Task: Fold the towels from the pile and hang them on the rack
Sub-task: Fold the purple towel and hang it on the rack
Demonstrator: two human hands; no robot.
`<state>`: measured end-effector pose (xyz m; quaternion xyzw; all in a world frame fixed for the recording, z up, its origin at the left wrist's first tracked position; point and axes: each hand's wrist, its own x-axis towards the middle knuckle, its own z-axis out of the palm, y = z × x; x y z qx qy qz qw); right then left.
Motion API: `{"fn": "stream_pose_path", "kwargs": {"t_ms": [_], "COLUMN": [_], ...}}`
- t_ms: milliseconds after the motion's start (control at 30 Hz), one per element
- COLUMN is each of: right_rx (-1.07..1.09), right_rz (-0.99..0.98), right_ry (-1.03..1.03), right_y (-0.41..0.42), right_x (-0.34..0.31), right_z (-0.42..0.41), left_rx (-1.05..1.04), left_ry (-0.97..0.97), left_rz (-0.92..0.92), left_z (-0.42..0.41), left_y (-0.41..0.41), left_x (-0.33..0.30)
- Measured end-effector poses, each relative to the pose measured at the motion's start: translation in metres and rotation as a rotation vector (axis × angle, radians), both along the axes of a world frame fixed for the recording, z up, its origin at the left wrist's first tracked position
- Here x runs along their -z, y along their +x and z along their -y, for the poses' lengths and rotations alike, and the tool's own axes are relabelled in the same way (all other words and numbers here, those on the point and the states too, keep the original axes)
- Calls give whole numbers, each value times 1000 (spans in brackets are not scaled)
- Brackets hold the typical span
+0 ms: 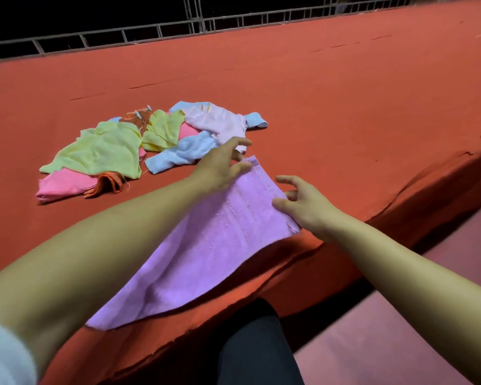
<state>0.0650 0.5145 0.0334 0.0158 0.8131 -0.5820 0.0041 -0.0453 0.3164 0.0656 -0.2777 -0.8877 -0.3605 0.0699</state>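
1. Both hands work the far end of a purple towel [206, 245]: the left hand [220, 168] has fingers curled over the far corner, pinching the edge, while the right hand [303, 204] rests its thumb on the right-hand edge, fingers spread and loose.
2. That towel lies on the red table [317, 107] near its front edge, long axis running from 7 o'clock to 1 o'clock, far corner pointing to 1 o'clock; its near end overhangs the edge.
3. At 10 o'clock from the hands sits the pile of towels [139, 145], yellow, pink, blue and orange, crumpled, just beside the left fingertips.
4. A metal railing [150, 31] runs along the table's far side at 12 o'clock.
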Motion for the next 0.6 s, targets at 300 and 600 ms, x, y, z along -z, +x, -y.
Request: {"fn": "stream_pose_path", "kwargs": {"t_ms": [300, 600], "right_rx": [159, 19], "right_rz": [-46, -67], "right_ry": [499, 497], "right_y": [-34, -6], "right_x": [37, 32], "right_z": [-32, -26], "left_rx": [-72, 73], "left_ry": [27, -65], "left_rz": [101, 150], "left_z": [-39, -24], "left_y": [2, 89], "left_x": [54, 68]}}
